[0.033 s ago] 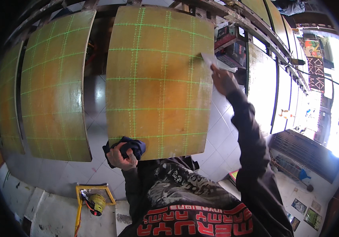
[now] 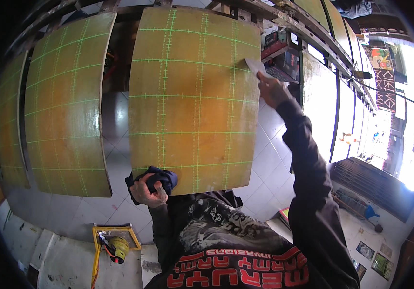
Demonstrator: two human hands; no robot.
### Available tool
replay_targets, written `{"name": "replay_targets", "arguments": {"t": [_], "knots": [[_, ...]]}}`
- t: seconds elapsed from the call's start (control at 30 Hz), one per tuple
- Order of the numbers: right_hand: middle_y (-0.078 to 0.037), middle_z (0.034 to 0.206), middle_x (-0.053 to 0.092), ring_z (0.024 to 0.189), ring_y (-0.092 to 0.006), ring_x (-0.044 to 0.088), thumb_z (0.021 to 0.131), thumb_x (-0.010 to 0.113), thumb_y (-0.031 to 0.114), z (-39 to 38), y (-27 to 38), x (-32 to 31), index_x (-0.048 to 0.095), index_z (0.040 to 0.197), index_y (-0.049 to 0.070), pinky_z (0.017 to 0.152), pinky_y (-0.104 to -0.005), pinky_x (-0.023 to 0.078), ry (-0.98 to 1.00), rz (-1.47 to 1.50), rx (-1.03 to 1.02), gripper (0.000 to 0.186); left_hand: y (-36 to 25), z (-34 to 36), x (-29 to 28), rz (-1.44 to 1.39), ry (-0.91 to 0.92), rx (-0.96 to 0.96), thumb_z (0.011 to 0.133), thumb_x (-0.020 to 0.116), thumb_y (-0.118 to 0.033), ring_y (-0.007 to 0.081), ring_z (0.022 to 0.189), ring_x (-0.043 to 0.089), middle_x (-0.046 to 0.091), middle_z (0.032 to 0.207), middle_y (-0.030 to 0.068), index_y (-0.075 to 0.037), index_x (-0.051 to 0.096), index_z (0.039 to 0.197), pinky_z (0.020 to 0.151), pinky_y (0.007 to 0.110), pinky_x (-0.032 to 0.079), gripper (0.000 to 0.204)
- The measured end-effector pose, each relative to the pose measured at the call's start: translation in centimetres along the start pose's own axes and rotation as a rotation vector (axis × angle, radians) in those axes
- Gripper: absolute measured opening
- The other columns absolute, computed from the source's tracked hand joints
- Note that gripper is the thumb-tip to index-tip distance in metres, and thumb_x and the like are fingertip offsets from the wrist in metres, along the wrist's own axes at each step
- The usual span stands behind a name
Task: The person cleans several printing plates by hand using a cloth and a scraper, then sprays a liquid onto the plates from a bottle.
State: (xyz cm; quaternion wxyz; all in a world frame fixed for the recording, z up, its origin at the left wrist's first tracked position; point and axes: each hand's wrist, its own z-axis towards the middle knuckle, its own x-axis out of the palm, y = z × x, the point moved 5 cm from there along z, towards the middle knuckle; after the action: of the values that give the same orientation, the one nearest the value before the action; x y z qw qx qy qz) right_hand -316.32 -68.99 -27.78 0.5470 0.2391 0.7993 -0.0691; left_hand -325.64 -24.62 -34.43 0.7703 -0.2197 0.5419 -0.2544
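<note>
upper right of centre, our closed right hand (image 2: 273,91) pinches a thin pale sheet (image 2: 253,66), probably light, bendy, best edge-held; lower left of centre, our curled left hand (image 2: 148,192) grips soft-looking dark cloth (image 2: 168,180).

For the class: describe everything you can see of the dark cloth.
The dark cloth looks navy to black, soft and unpatterned, crumpled into a loose, folded bundle. It lies over the near left corner of the board in front of the person, covering part of its top surface. The person's left grip is clasped around it, hiding some of it, so its full shape cannot be told.
</note>
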Motion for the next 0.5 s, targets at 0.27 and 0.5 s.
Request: {"name": "replay_targets", "arguments": {"t": [0.27, 0.5], "knots": [[-0.024, 0.113, 0.060, 0.111, -0.0317, 0.057, 0.090, 0.050, 0.019, -2.4, 1.1, -0.6, 0.053, 0.128, 0.011, 0.096, -0.0366, 0.042, 0.149, -0.001, 0.031, 0.039, 0.0, -0.3, -0.1, 0.009, -0.090, 0.013, 0.085, 0.046, -0.061, 0.0243, 0.059, 0.046, 0.053, 0.064, 0.0011, -0.012, 0.061, 0.072, 0.055, 0.036, 0.035, 0.053], [-0.023, 0.099, 0.064, 0.096, -0.0246, 0.062, 0.091, 0.052, 0.026, 2.4, -1.1, -1.3, 0.056, 0.126, 0.014, 0.087, -0.0339, 0.046, 0.154, 0.173, 0.102, 0.038, -0.5, 0.5, -0.2, -0.015, -0.069, 0.039, 0.087, 0.047, -0.055, 0.0254, 0.059, 0.046, 0.054, 0.065, 0.0026, -0.012, 0.062, 0.074, 0.056, 0.037, 0.036, 0.048]]}}
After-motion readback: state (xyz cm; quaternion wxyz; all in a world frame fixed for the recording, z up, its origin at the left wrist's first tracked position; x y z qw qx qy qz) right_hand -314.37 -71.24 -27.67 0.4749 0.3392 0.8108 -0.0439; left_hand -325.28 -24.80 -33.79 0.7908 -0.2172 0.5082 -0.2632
